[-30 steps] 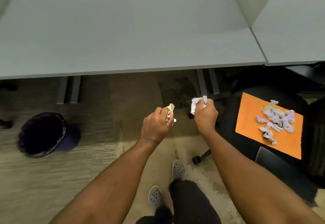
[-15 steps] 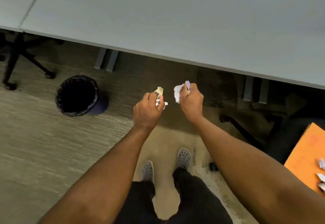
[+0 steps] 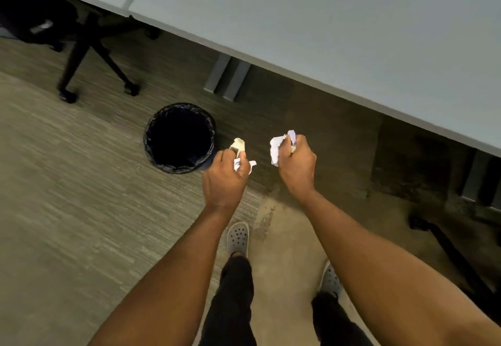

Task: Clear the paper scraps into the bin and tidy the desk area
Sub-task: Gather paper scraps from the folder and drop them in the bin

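1. The grey desk (image 3: 339, 20) fills the top and right of the view, its near edge running on a slant from upper left to right; a seam divides its top near the left end.
2. The carpeted floor (image 3: 67, 210) lies below it, darker in the shadow under the desk and paler where the person stands.
3. A black office chair (image 3: 81, 44) stands at upper left, its star base and castors on the floor, partly under the desk edge.
4. A grey desk leg (image 3: 227, 78) comes down just beyond the bin.
5. The bin (image 3: 180, 138), round with a black liner, stands on the floor in front of the desk; its inside is too dark to read.
6. The left hand (image 3: 226, 177) is curled round cream and white paper scraps (image 3: 238, 146), which poke out past the fingers, just right of the bin's rim.
7. The right hand (image 3: 296, 168) grips its own white and lilac scraps (image 3: 276, 150), further from the bin.
8. Two grey perforated shoes (image 3: 238, 238) stand below the arms.
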